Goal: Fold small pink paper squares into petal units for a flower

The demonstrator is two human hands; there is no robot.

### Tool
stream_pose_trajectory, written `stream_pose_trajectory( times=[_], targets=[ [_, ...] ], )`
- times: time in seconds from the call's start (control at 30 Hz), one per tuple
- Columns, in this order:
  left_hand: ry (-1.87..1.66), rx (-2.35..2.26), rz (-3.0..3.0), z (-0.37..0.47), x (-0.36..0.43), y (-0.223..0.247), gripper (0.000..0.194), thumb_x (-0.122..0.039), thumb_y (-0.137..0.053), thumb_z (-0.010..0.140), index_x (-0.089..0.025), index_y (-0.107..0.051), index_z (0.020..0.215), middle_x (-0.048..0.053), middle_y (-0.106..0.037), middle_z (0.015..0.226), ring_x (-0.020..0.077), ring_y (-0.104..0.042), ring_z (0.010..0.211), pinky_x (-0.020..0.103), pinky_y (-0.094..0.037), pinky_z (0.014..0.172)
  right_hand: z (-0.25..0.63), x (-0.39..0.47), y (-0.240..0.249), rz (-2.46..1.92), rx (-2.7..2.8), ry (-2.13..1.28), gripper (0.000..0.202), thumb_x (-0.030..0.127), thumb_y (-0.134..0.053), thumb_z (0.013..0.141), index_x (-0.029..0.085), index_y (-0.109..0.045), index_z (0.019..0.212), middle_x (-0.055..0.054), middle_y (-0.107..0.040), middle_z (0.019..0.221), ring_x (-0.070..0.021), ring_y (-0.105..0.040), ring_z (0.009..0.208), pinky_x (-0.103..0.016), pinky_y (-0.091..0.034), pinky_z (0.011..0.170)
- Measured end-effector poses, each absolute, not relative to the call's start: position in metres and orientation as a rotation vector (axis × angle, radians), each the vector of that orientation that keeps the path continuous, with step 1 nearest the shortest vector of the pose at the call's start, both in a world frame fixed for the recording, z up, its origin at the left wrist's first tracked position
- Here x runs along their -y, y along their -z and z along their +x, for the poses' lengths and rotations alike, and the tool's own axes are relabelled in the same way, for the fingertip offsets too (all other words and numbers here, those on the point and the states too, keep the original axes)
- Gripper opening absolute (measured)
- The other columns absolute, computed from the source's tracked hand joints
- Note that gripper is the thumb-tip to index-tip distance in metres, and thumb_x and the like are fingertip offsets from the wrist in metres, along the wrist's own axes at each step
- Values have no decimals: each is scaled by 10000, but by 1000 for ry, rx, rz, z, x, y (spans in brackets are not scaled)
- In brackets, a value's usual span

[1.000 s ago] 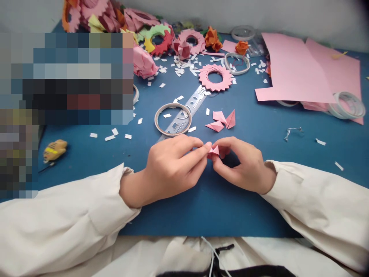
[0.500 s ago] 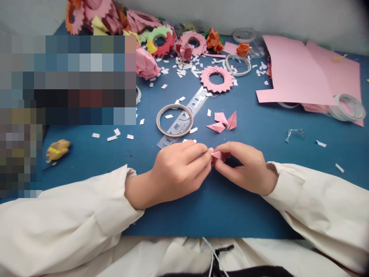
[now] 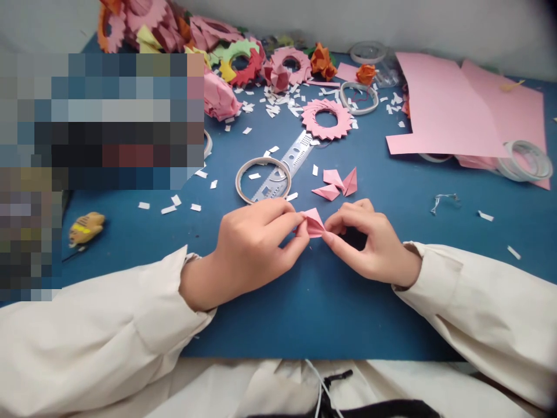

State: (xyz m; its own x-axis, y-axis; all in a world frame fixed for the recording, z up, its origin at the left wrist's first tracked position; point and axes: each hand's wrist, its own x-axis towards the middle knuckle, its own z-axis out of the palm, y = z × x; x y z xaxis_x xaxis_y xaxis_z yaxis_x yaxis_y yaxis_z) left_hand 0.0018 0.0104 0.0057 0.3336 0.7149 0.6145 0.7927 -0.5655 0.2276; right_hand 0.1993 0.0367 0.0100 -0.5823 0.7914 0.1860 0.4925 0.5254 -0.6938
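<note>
Between my hands is a small folded piece of pink paper (image 3: 315, 222), held just above the blue table. My left hand (image 3: 264, 249) pinches its left side, with the fingertips partly covering it. On the other side, the thumb and index finger of my right hand (image 3: 369, 239) close on its right corner. Just beyond lie several folded pink paper pieces (image 3: 333, 177) in a small cluster. Farther back rests a finished-looking pink paper ring (image 3: 308, 119) with a toothed edge.
A roll of tape (image 3: 238, 184) lies over a clear plastic ruler (image 3: 297, 152) beyond my left hand. Large pink sheets (image 3: 452, 104) and more tape rolls (image 3: 543, 165) are at the right. White scraps and paper flowers crowd the back. A yellow striped object (image 3: 87, 227) sits left.
My hands have drawn slightly apart, the left one moving left. More of the folded pink paper now shows between them, with an opening visible along its front.
</note>
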Motion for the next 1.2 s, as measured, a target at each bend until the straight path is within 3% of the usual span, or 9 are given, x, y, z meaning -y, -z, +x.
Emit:
stream_pose_trajectory(
  times=[0.27,0.5,0.7,0.83,0.93,1.07,1.2],
  targets=[
    [1077,1373,-2555,1,-8,-3,77,-163,-593,785,-170,-651,836,19,-683,808,124,-633,698,221,-484,624,198,-36,-7,-1026,2297,-785,40,179,-571,812,185,-590,777,41,-582,633,-96,-488,609,-301,-323,716],
    [1069,1303,-2598,1,-6,-2,38,-143,-604,785,-159,-637,777,17,-670,763,126,-630,686,219,-483,636,198,-37,-3,-1012,2332,-710,85,211,-571,840,185,-572,759,41,-556,621,-94,-463,608,-278,-330,698],
    [1244,1658,-2754,6,-7,-7,133,-108,-585,790,-159,-654,892,-20,-628,707,74,-558,615,175,-443,590,198,-37,-3,-973,2324,-667,109,184,-576,827,184,-554,721,46,-535,586,-89,-449,579,-264,-335,673],
    [1301,1713,-2797,7,-8,-8,117,-97,-580,789,-166,-674,799,-33,-612,656,64,-542,592,170,-415,570,198,-36,-3,-934,2396,-608,129,197,-557,825,181,-542,698,46,-528,578,-82,-425,544,-286,-322,673],
    [1229,1683,-2836,6,-8,-6,126,-95,-579,779,-169,-681,784,-40,-562,595,68,-515,552,184,-388,536,199,-35,-2,-929,2458,-488,57,219,-553,831,167,-570,847,32,-532,629,-97,-459,585,-304,-321,685],
    [1154,1633,-2788,6,-8,-5,126,-116,-582,777,-166,-620,668,-55,-490,541,66,-464,507,194,-351,505,200,-37,0,-862,2527,-379,305,218,-518,868,170,-501,1169,-17,-596,809,-136,-540,733,-312,-345,717],
    [1101,1650,-2752,6,-8,-6,172,-172,-587,791,-166,-548,623,-55,-474,538,72,-451,497,208,-340,491,199,-38,1,-823,2555,-335,170,201,-499,876,179,-549,1038,-18,-610,816,-139,-553,735,-321,-346,719]
  ],
)
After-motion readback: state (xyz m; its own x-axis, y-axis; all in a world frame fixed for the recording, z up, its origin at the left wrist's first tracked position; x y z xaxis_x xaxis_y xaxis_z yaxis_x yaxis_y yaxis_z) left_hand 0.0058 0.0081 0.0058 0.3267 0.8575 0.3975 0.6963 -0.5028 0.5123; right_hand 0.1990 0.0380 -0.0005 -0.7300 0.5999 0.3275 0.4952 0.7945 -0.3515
